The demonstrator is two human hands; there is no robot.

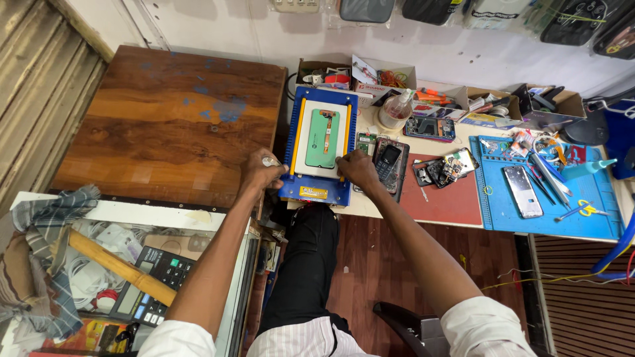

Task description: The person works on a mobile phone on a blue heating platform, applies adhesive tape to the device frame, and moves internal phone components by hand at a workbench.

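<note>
At the near edge of the pale worktop (370, 205), between the brown wooden board (165, 125) and a dark red mat (443, 198), sits a blue box-shaped machine (319, 149) with a flat white plate on top, bordered by two yellow rails along its long sides. On that plate lies a phone screen panel (322, 139), face down, its back a green rectangle with rounded corners and an orange flex strip running down from its top edge. The left hand (261, 170) is at the machine's near left corner, fingers clenched around a small pale object that cannot be made out. The right hand (357, 168) rests at the near right corner of the plate, fingers curled with the tips touching the plate's edge by the yellow rail; whether they pinch anything cannot be told. Just beside the right hand lies a black keypad phone (387, 162) on a dark tray, and near it an opened phone with exposed parts (450, 168). Farther right, a blue mat (503, 205) carries a smartphone (522, 190) with a reflective back, scattered tools, and yellow-handled scissors (585, 209). A clear bottle (397, 109) stands behind the machine to the right, well apart from both hands. A calculator (155, 284) lies in the case below the left arm.
</note>
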